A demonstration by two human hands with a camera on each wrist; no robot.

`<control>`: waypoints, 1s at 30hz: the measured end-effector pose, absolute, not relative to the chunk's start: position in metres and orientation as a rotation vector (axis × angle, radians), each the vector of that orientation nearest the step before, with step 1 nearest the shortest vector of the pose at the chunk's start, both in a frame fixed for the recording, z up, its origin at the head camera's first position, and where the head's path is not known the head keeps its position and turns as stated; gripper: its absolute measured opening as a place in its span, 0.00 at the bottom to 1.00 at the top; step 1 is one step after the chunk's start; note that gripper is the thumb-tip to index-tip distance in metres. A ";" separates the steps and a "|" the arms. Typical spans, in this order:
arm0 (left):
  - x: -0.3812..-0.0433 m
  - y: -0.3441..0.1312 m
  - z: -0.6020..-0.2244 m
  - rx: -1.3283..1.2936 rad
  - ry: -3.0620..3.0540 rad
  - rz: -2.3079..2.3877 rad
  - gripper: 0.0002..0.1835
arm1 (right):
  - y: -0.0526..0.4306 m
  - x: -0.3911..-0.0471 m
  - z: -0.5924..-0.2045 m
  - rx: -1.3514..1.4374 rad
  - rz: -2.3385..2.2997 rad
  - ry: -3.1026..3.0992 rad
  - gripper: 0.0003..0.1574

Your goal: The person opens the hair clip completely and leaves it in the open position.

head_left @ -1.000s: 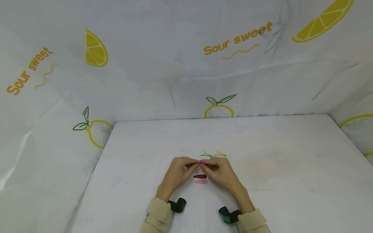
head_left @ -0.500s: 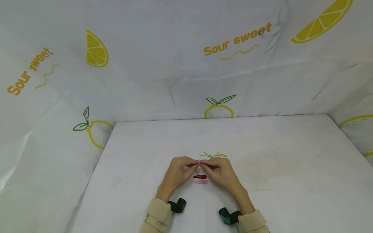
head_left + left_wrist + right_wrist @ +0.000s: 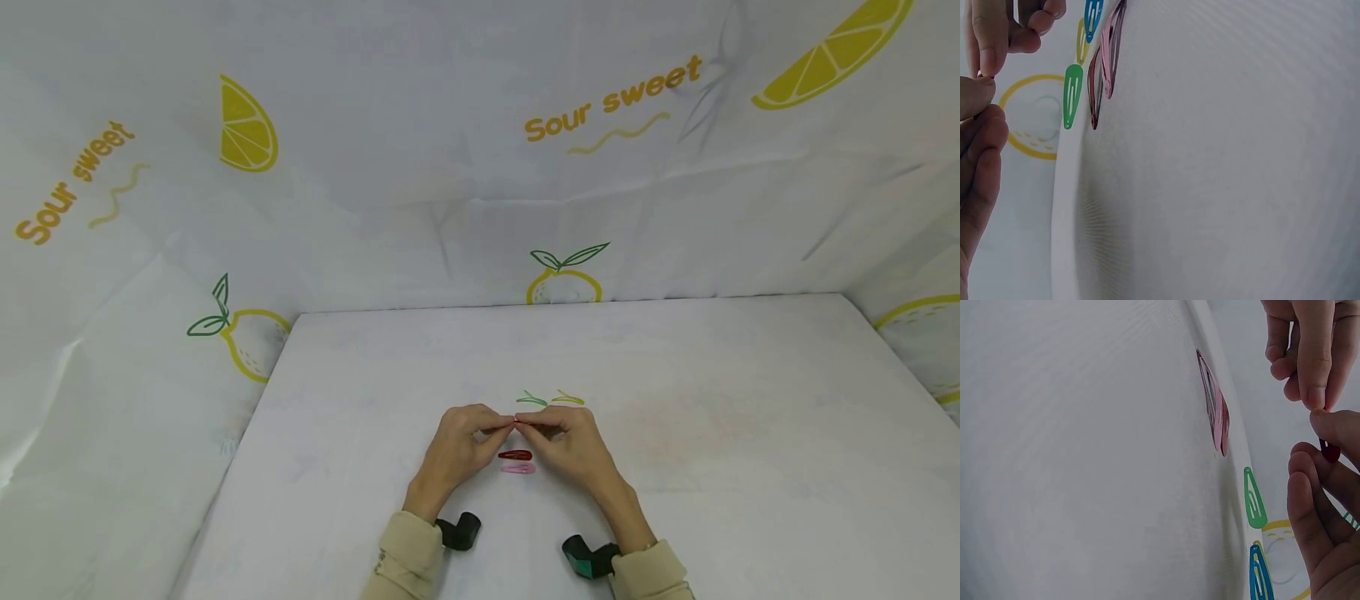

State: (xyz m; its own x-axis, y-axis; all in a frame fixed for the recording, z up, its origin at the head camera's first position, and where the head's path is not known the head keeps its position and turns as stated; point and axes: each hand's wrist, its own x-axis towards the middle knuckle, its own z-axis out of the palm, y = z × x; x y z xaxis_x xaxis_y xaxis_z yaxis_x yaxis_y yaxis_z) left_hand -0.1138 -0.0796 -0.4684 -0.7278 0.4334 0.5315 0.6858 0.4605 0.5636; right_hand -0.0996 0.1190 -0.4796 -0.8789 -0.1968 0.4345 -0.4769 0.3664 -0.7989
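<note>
Thumb and fingers of both hands meet over a small red snap hair clip (image 3: 1330, 451), mostly hidden by the fingertips. My left hand (image 3: 459, 442) pinches one end and my right hand (image 3: 573, 446) the other, raised above the table. Below them lie a dark red hair clip (image 3: 515, 455) and a pink hair clip (image 3: 517, 469), side by side. Just beyond the fingers are a green hair clip (image 3: 532, 401) and a yellow one (image 3: 568, 400). A blue hair clip (image 3: 1092, 19) shows in the wrist views, hidden behind my right hand in the head view.
The white table (image 3: 750, 417) extends on both sides of the hands. A white backdrop cloth (image 3: 390, 167) with lemon prints stands behind it. Black wrist mounts (image 3: 461, 532) stick out inward from the beige sleeves (image 3: 405, 554).
Both hands stay in place and keep their pinch. The held clip, partly visible between the fingertips a second ago, is now more covered as the fingertips sit closer together.
</note>
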 end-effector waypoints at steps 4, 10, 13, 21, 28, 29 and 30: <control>-0.115 -0.079 -0.468 -0.944 -2.390 -1.175 0.04 | 0.120 -0.101 -0.481 0.671 1.458 -2.321 0.14; -0.116 -0.080 -0.468 -0.940 -2.376 -1.194 0.04 | 0.121 -0.102 -0.480 0.765 1.439 -2.269 0.13; -0.116 -0.080 -0.468 -0.942 -2.373 -1.177 0.04 | 0.120 -0.102 -0.479 0.763 1.431 -2.278 0.13; -0.117 -0.078 -0.467 -0.956 -2.356 -1.153 0.05 | 0.117 -0.100 -0.476 0.716 1.424 -2.283 0.14; -0.118 -0.078 -0.467 -0.960 -2.362 -1.146 0.05 | 0.118 -0.100 -0.477 0.693 1.412 -2.320 0.14; -0.117 -0.078 -0.466 -0.959 -2.363 -1.144 0.05 | 0.118 -0.100 -0.478 0.692 1.412 -2.323 0.13; -0.117 -0.078 -0.466 -0.957 -2.365 -1.142 0.05 | 0.118 -0.100 -0.478 0.691 1.411 -2.326 0.13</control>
